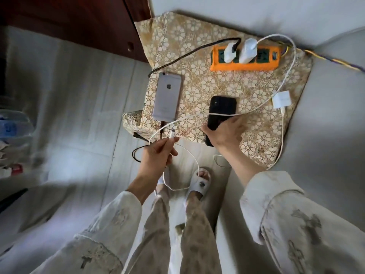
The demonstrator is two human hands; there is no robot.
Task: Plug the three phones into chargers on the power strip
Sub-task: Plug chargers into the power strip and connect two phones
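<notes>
White cable plug (172, 133) pinched in left fingers (167, 144); right fingers (212, 131) grip black phone (222, 110)

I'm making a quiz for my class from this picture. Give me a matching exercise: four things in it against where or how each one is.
Things:
1. silver phone
2. black phone
3. white cable plug
4. loose white charger cube

States:
A. pinched by the left hand
B. lying unplugged on the patterned cloth
C. lying back up with a dark cable
D. gripped by the right hand

Pairs: 1-C, 2-D, 3-A, 4-B
</notes>
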